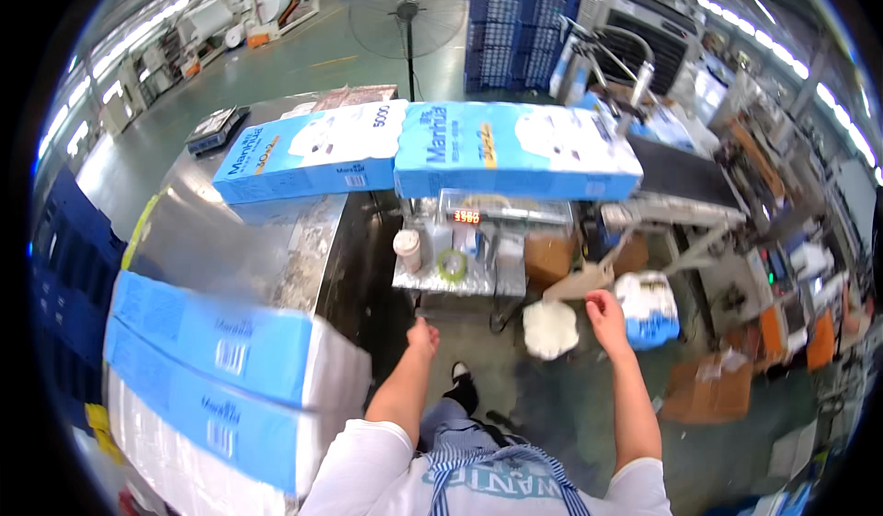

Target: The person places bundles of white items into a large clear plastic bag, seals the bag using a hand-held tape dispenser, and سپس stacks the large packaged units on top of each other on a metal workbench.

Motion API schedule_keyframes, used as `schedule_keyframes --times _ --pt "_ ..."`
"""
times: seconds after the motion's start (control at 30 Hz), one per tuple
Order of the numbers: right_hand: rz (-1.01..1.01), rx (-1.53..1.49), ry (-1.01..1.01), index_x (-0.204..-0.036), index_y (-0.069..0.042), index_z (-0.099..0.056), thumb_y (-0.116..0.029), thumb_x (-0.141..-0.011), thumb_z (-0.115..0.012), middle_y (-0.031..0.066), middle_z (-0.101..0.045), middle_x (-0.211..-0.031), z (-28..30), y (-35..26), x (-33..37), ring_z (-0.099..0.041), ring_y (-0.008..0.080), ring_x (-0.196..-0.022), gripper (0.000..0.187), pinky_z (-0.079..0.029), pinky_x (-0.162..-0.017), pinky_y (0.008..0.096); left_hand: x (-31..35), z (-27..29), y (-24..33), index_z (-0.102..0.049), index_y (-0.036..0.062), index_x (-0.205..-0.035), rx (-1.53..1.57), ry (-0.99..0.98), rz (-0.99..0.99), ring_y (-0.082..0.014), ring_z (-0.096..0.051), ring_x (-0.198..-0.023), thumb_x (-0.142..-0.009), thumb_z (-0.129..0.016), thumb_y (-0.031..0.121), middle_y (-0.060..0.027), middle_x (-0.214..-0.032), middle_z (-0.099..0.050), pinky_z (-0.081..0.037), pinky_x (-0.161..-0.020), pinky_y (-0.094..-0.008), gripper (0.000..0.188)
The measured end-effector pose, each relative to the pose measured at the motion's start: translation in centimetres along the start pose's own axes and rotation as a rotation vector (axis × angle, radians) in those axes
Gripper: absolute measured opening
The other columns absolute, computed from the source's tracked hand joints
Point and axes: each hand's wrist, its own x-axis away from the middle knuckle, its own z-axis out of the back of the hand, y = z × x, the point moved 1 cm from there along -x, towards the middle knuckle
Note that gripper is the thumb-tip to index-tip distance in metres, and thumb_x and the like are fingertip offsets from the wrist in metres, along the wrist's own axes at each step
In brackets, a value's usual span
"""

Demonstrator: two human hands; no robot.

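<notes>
My left hand hangs in front of my body near the small metal stand; its fingers are curled in and no object shows in them. My right hand is raised with its fingers loosely bent and apart, holding nothing. It appears between a round white item and a white and blue pack lower down. Ahead of both hands, two long blue and white packs, one on the left and one on the right, lie end to end across the worktop and the scale.
A digital scale display glows red. The stand carries a white cup and a green tape roll. Stacked blue and white packs fill the near left, beside a metal table. A dark conveyor and a cardboard box are right.
</notes>
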Motion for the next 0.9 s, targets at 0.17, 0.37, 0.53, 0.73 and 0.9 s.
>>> schedule_keyframes --times 0.17,0.37,0.53,0.73,0.9 --pt "0.103 -0.017 -0.028 -0.094 -0.003 -0.059 -0.007 -0.086 -0.055 -0.0006 -0.058 -0.086 3.2 -3.4 -15.9 -0.052 0.0062 -0.078 0.011 -0.043 -0.071 0.0212 -5.5 -10.8 16.1 -0.044 0.0017 -0.121 0.237 -0.094 -0.221 -0.0203 -0.052 -0.102 -0.09 -0.049 0.047 -0.0117 -0.115 -0.052 -0.041 -0.089 -0.0372 0.055" --pt "0.265 0.046 -0.325 -0.097 -0.003 -0.059 -0.008 -0.087 -0.052 0.0044 -0.06 -0.087 -8.0 -16.6 -32.2 -0.055 0.0122 -0.077 0.013 -0.044 -0.07 0.0235 -12.0 -9.8 30.3 -0.035 -0.0023 -0.131 0.433 -0.061 -0.207 -0.0293 -0.046 -0.115 -0.087 -0.049 0.055 -0.0172 -0.126 -0.046 -0.033 -0.1 -0.0407 0.074" --pt "0.706 0.141 -0.605 -0.106 -0.004 -0.058 -0.016 -0.09 -0.048 0.0133 -0.058 -0.106 -30.3 -17.8 -49.3 -0.056 0.0294 -0.097 0.022 -0.045 -0.082 0.0369 -14.5 -12.9 33.5 -0.027 -0.0021 -0.136 0.63 -0.122 -0.076 -0.0339 -0.04 -0.12 -0.078 -0.035 0.076 -0.0171 -0.133 -0.041 -0.029 -0.102 -0.0454 0.097" --pt "0.556 0.65 -0.419 -0.107 -0.005 -0.057 -0.033 -0.093 -0.039 0.0182 -0.055 -0.115 -51.5 -16.3 -61.1 -0.053 0.0356 -0.106 0.037 -0.043 -0.086 0.0431 -12.5 -16.4 35.5 -0.035 0.0016 -0.13 0.858 -0.193 0.038 -0.0272 -0.044 -0.108 -0.072 -0.034 0.083 -0.0106 -0.125 -0.046 -0.032 -0.096 -0.0411 0.1" --pt "0.491 0.669 -0.712 -0.1 -0.004 -0.058 -0.042 -0.093 -0.033 0.0195 -0.06 -0.105 -58.1 -20.5 -57.7 -0.056 0.0382 -0.098 0.046 -0.043 -0.082 0.0472 -11.8 -11.1 35.0 -0.04 0.0015 -0.126 0.882 0.069 0.012 -0.0277 -0.046 -0.106 -0.086 -0.036 0.063 -0.0137 -0.123 -0.047 -0.037 -0.092 -0.0422 0.074"
